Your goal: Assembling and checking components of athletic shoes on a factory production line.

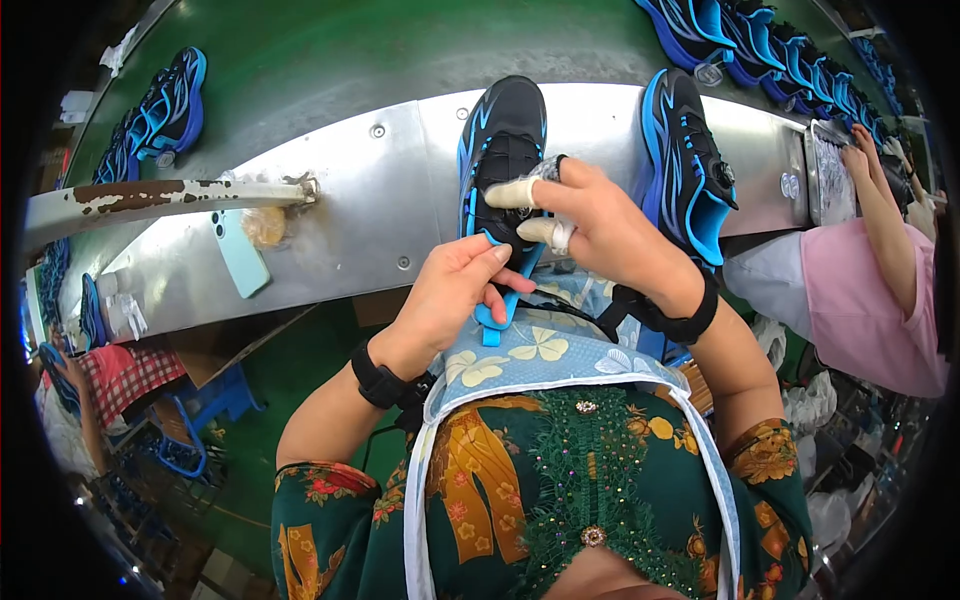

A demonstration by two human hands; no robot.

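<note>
the black-and-blue shoe (500,160), its heel (496,318) past the near edge of the metal bench (350,235), could be tipped by uneven pressing. its blue collar (533,265) is pinched by the left hand (450,285), thumb and fingers nearly closed; its upper (512,125) is touched by the half-curled right hand (600,215), whose grip cannot be judged. farther off, more shoes (760,50) are lined up.

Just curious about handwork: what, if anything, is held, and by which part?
A shoe, by its blue collar, pinched by the left hand. The right hand touches its top; grip unclear.
</note>
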